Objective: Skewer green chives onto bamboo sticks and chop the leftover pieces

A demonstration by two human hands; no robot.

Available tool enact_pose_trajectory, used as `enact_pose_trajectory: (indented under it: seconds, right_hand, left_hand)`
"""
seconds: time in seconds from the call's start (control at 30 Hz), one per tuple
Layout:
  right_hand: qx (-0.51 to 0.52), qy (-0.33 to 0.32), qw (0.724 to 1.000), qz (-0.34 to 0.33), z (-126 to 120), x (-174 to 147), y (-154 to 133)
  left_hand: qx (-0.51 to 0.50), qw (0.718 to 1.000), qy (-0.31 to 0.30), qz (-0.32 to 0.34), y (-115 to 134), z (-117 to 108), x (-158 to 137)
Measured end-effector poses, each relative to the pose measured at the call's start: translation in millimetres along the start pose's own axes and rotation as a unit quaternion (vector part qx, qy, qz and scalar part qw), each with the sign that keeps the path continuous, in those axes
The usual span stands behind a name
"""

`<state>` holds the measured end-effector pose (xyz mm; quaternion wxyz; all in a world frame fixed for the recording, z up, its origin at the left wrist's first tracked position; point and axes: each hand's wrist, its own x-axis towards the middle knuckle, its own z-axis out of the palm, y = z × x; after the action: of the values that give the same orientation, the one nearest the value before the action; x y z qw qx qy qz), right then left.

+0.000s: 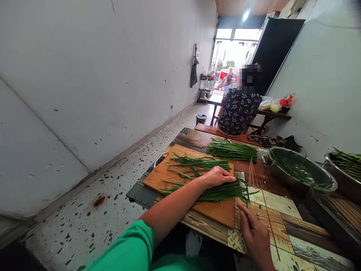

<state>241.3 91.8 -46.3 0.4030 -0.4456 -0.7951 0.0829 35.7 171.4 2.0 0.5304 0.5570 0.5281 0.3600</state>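
Observation:
My left hand presses down on a bundle of garlic chives, fingers closed over it near the right edge of a wooden cutting board. The cut ends stick out past the board, with a few loose blades hanging. Just below those ends is my right hand, thumb and fingers pinched on what looks like a thin wooden skewer, mostly hidden by the hand. A second row of chives lies farther up the board. Several loose skewers rest on the table to the right.
Behind the board lies another chive pile. On the right are a metal bowl with chives, a bowl of green stalks and a tray of skewers. A person sits on a bench beyond the patterned table.

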Motion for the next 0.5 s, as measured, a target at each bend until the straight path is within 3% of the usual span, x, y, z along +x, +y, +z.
enact_pose_trajectory:
  seconds: [0.2, 0.37, 0.5]
  right_hand:
    - [0.009, -0.007, 1.0, -0.018, 2.8, -3.3, 8.0]
    - [0.008, -0.011, 1.0, -0.009, 6.4, -3.9, 11.0]
    - [0.005, -0.008, 1.0, 0.022, 8.9, -3.7, 14.1]
  left_hand:
    - [-0.031, 0.999, -0.002, -0.015, -1.7, 3.3, -0.4]
    - [-0.005, 0.999, -0.045, 0.01, -3.4, 7.6, -3.7]
    - [0.038, 0.999, -0.014, 0.019, -5.6, 11.1, -2.2]
